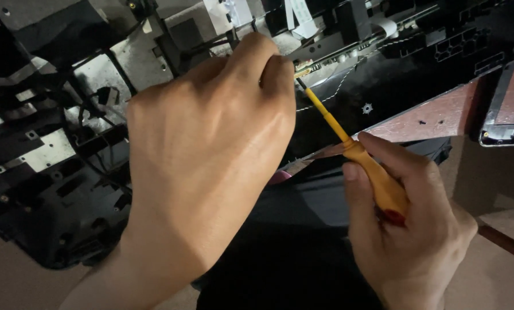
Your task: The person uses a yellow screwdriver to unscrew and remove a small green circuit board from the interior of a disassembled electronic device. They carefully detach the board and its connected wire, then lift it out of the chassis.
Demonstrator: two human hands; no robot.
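My right hand [403, 227] grips the orange handle of a small yellow screwdriver [357, 152]. Its thin shaft slants up and left, and the tip rests at a small gold part on the edge of a circuit board [337, 54] inside an opened black electronic device [56, 172]. My left hand [211, 149] fills the middle of the view, fingers curled and pinched together right beside the screwdriver tip. Whether something small sits between those fingertips is hidden by the hand.
The opened device shows a black plastic frame, metal plates, wires and white ribbon cables [300, 17] along the top. A reddish-brown panel [440, 117] slants across the right. A dark-framed flat piece [509, 109] lies at the far right on a tan surface [492, 275].
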